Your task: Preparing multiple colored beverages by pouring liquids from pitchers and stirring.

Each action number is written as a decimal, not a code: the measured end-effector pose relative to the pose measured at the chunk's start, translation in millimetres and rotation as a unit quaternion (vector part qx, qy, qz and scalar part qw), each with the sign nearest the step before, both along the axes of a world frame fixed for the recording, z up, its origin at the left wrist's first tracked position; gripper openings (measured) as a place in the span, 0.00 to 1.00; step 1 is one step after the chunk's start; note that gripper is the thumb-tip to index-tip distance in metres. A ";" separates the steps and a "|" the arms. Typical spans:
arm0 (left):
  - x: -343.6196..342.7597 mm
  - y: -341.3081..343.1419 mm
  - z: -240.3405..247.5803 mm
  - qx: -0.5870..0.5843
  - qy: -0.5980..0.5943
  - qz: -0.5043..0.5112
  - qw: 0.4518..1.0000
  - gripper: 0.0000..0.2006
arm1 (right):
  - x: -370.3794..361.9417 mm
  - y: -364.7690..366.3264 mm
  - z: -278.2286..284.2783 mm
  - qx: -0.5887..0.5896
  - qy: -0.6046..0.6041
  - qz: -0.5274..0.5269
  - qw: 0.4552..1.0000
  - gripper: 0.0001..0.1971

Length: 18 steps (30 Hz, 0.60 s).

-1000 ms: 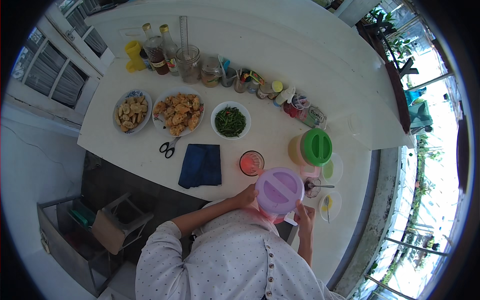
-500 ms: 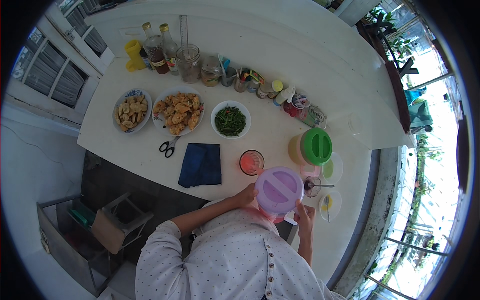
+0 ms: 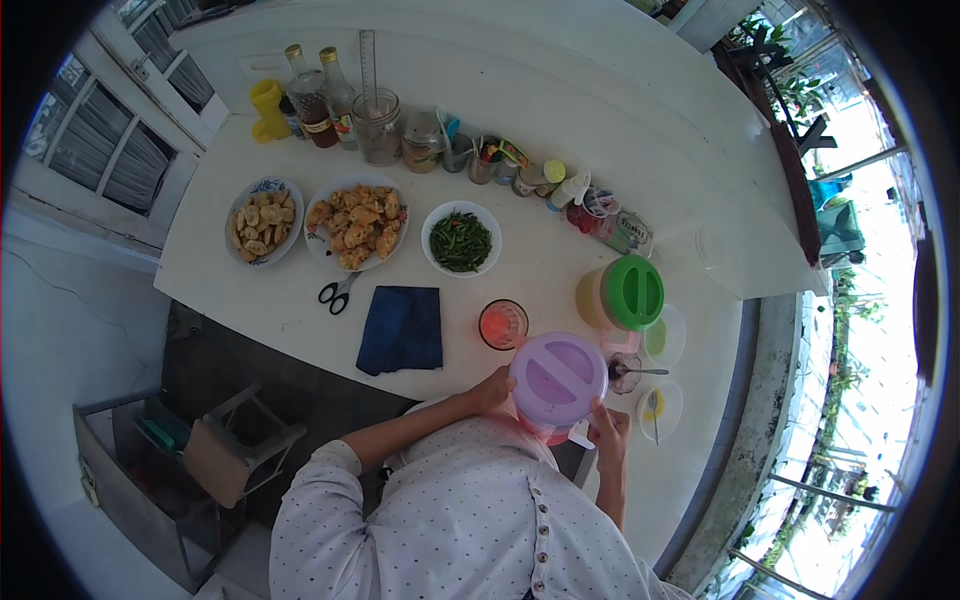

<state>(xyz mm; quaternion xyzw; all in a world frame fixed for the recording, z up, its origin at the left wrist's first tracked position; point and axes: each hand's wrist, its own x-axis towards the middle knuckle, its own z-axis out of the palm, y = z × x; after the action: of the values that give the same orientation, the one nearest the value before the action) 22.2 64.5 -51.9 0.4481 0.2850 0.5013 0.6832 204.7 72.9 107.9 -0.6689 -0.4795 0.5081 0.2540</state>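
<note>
Looks down from head height above left hand (image 3: pixel 492 390) and right hand (image 3: pixel 609 428), well apart from both, taking in, fisheye-wide, the surface (image 3: pixel 545 250) beyond them.

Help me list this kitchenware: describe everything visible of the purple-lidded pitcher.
The pitcher looks plastic: a round lilac lid with a raised diagonal grip bar covers a pinkish body, mostly hidden, with a pink spout at upper left. It is at the table's near edge, before the person's torso. The left hand holds its left side, the right hand its right, thumb by the lid's rim. Tilt and base support cannot be judged.
</note>
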 end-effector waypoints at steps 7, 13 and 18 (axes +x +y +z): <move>-0.7 0.2 -5.2 -0.002 -0.004 -0.007 1.000 0.44 | -0.4 -0.5 -1.4 0.003 -0.001 -0.003 1.000 0.25; -3.8 2.0 -4.4 -0.034 -0.030 -0.066 0.997 0.49 | -0.6 0.6 -0.8 0.004 0.001 0.000 1.000 0.25; -4.5 2.5 -3.8 -0.033 -0.024 -0.068 0.997 0.48 | 0.8 0.4 -2.0 0.006 -0.007 0.002 1.000 0.25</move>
<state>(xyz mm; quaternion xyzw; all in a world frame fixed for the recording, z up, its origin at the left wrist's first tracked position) 17.7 66.9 -55.7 0.4311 0.2538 0.4550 0.7367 205.6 73.3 105.9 -0.6699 -0.4855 0.5015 0.2533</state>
